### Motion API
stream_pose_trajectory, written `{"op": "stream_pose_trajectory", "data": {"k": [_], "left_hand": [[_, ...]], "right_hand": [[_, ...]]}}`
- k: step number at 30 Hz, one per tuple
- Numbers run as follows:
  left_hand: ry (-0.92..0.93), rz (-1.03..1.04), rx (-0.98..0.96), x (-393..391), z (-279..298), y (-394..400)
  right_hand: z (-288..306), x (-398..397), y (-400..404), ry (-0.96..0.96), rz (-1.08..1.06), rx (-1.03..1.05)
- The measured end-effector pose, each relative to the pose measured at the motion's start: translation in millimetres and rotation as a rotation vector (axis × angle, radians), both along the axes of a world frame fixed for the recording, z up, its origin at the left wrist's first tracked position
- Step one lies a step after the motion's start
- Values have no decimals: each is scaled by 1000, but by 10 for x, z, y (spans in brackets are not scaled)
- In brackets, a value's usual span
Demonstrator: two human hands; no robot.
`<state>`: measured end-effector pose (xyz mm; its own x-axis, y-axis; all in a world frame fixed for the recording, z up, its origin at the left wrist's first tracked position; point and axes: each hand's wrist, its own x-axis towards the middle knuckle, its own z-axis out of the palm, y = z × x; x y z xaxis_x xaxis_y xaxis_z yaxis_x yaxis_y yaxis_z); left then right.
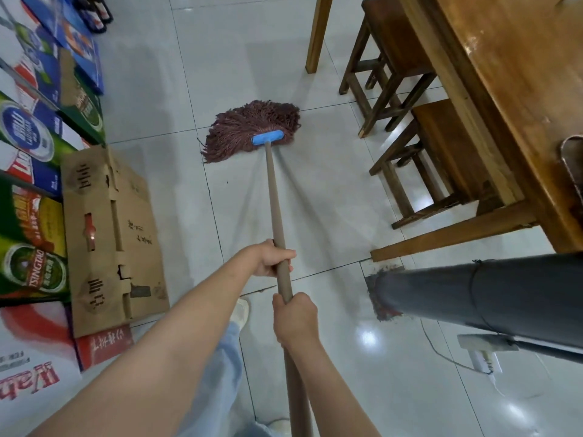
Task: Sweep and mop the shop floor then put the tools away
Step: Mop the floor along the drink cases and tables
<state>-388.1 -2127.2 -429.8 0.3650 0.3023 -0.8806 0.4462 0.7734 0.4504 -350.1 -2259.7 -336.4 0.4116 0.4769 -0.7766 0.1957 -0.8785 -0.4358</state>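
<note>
Long brown wooden mop handle (277,216) was gripped by both hands, fingers wrapped fully round. Left hand (273,258) was nearer reddish-brown string mop head (252,129), right hand (295,316) behind. Head was spread on grey tiled floor (331,190) straight ahead, handle axis pointed away.

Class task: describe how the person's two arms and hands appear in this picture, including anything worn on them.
Both forearms are bare, with no sleeve in view. The left hand and right hand wear no gloves, and no rings, watch or bracelets show on the visible sides. No markings are visible on either arm.
</note>
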Motion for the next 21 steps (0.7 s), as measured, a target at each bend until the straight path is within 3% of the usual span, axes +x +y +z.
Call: {"op": "stream_pose_trajectory", "data": {"k": [14,21], "left_hand": [[47,-105,27,174,1,1791],[89,-140,24,128,-68,2023]], "right_hand": [[-164,125,1741,-10,-31,0],[-253,32,1962,16,-35,-56]]}}
